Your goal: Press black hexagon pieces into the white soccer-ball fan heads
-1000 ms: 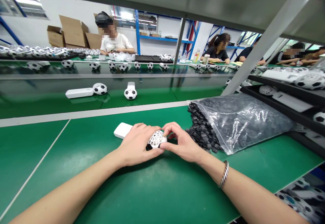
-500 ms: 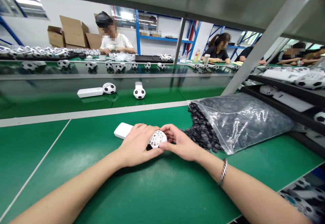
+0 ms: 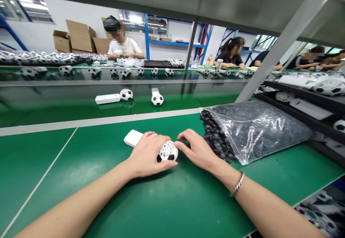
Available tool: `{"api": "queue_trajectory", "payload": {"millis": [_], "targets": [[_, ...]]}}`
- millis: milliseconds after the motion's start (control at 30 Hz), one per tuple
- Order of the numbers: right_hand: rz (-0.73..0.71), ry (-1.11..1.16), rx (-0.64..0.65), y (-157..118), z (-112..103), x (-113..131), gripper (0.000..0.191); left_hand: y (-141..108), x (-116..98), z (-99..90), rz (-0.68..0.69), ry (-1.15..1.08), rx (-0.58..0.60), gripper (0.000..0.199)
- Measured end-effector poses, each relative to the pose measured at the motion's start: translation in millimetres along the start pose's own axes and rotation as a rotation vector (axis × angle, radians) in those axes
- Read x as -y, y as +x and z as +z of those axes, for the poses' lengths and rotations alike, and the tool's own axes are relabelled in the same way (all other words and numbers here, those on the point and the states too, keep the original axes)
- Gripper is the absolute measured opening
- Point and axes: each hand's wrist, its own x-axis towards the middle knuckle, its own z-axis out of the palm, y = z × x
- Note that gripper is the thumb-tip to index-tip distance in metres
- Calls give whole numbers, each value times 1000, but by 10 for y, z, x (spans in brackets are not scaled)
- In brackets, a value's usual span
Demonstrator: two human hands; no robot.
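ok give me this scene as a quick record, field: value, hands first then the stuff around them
left hand: left hand over the football-headed piece, holding it
right hand: right hand beside the ball, fingers parted; contact unclear
piece: white handle out to the left; white lattice on top of the ball, black patches lower
wrist: twisted bracelet on the right
bag: clear bag, right, black pieces spilling from its mouth
beyond: two similar pieces, one sideways, one ball-end nearer
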Motion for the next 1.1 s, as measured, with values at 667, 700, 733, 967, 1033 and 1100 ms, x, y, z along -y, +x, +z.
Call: {"api": "queue_trajectory", "payload": {"millis": [667,700,733,967,1033,1100], "targets": [[161,-743,148,-2,-143,-88,7,-30,9,-82,15,-155,154,61],[156,-737,152,-2,-142,-95,5,-32,23,-86,14,-163,166,61],[152,-733,155,-2,-140,-102,4,-33,36,-90,14,-167,176,62],[128,-709,133,9,-113,-112,5,-25,32,-61,-17,-103,136,75],[116,-700,132,10,-113,-113,7,-18,17,-59,-46,-73,97,80],[107,-695,135,8,-119,-119,7,-12,8,-72,-42,-55,80,79]]}}
